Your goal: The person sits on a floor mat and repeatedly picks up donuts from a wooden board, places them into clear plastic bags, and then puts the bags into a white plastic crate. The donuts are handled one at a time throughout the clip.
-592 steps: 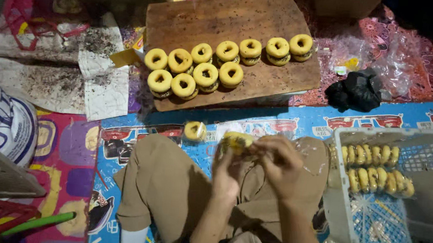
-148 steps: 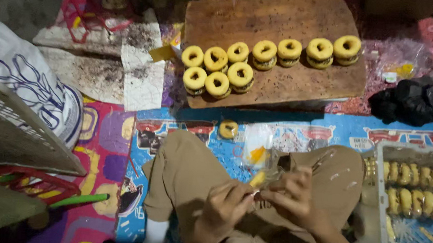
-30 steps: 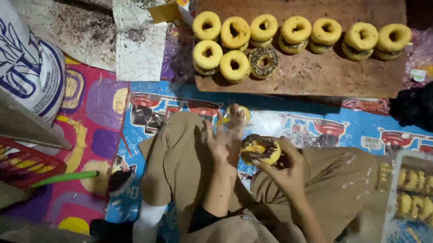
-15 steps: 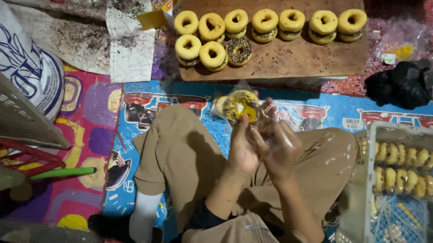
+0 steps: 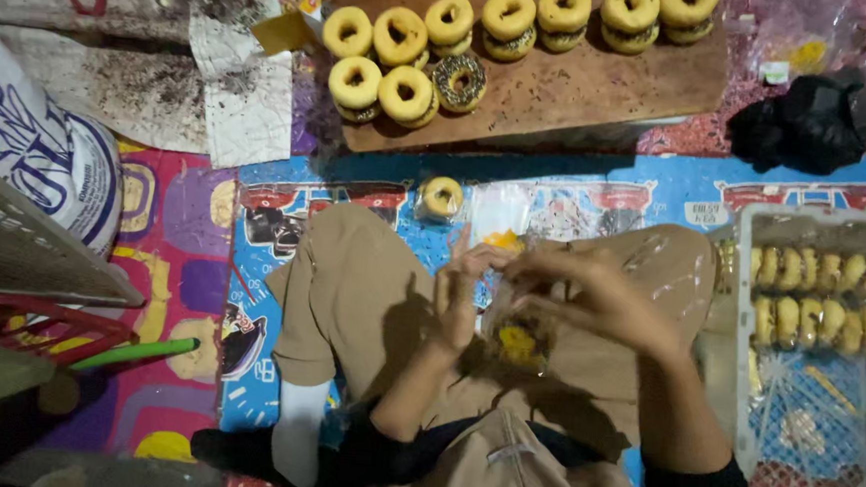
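Observation:
My left hand (image 5: 462, 293) and my right hand (image 5: 590, 291) meet over my lap and pinch the top of a clear plastic bag (image 5: 518, 331). Inside the bag hangs a yellow-iced doughnut with dark sprinkles. My legs in tan trousers are crossed beneath. One wrapped yellow doughnut (image 5: 443, 197) lies on the blue mat just beyond my knees, next to a stack of empty clear bags (image 5: 500, 214). A wooden board (image 5: 583, 82) farther off carries several yellow doughnuts and one sprinkled doughnut (image 5: 459, 81).
A white plastic crate (image 5: 749, 323) at my right holds a row of bagged doughnuts. A black bag (image 5: 809, 124) lies beside the board. At left are a printed white sack (image 5: 37, 164), a basket edge, a green stick and sprinkle-dusted paper sheets (image 5: 247, 82).
Half a second ago my hands held the doughnut up near my knees; now it hangs lower inside the bag over my lap, with both hands at the bag's top.

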